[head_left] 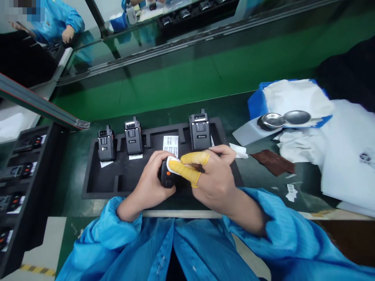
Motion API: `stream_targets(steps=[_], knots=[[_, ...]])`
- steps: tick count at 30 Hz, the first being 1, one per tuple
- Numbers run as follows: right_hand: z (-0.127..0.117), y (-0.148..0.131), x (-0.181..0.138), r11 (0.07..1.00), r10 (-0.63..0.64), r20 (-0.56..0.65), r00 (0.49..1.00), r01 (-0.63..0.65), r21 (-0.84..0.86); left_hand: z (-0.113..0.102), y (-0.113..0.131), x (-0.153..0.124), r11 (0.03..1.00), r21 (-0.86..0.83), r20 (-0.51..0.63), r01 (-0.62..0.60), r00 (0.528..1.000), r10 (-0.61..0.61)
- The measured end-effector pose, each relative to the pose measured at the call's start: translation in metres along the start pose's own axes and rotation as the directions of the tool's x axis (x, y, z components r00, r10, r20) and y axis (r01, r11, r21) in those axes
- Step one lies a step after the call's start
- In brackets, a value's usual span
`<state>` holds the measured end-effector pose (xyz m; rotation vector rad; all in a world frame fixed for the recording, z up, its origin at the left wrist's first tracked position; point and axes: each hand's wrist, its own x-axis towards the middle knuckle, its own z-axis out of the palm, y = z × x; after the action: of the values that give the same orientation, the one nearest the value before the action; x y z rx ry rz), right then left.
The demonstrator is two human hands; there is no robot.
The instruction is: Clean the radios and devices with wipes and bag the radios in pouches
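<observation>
My left hand [151, 180] is closed around a black two-way radio [167, 178] with an orange button, held above the tray's front. Yellow finger cots cover two fingers of my right hand [213, 176], which pinches a small white cloth [172, 165] against the radio's upper end. Behind my hands lies a black foam tray [101, 183] with compartments. In it rest a radio at left [106, 146], a second radio [133, 137] beside it and a third radio [200, 132] at right. A printed label sheet [170, 144] lies in the tray between them.
To the right are a blue bin [256, 102] of white cloths, a plastic bottle with a metal lid [250, 132], a brown cloth [274, 162] and white bags [348, 152]. Another tray of radios [43, 187] stands left. A co-worker [55, 19] is beyond the partition.
</observation>
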<state>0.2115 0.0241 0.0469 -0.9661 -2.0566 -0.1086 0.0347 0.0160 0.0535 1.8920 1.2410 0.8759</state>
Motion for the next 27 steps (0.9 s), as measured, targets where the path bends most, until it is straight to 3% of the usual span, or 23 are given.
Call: stream_targets(steps=[5,8,13,16,19,22,27], knots=[[0.007,-0.004,-0.005,0.999,-0.028,-0.045,0.999,0.027,-0.020,0.000,-0.001,0.000,1.000,0.001,-0.005,0.005,1.000,-0.005],[0.008,0.005,-0.015,0.998,0.020,-0.055,0.998,-0.023,-0.053,0.001,0.001,-0.001,1.000,0.028,-0.005,0.014,1.000,-0.014],[0.001,0.038,-0.041,0.983,0.153,-0.042,0.987,-0.157,-0.097,-0.007,0.004,0.004,0.989,0.148,0.028,-0.007,1.000,0.003],[-0.007,0.063,-0.059,0.952,0.273,-0.070,0.960,-0.280,-0.123,-0.019,0.008,0.020,0.963,0.259,0.059,0.074,0.994,-0.092],[-0.011,0.077,-0.071,0.912,0.396,-0.039,0.917,-0.388,0.135,-0.028,0.013,0.051,0.894,0.402,0.025,0.198,0.973,-0.227],[-0.009,0.074,-0.076,0.805,0.469,0.014,0.883,-0.434,0.403,-0.028,0.014,0.088,0.753,0.591,-0.062,0.289,0.947,-0.315],[-0.007,0.051,-0.075,0.735,0.514,0.045,0.857,-0.467,0.492,-0.013,0.003,0.129,0.542,0.783,-0.105,0.305,0.924,-0.367]])
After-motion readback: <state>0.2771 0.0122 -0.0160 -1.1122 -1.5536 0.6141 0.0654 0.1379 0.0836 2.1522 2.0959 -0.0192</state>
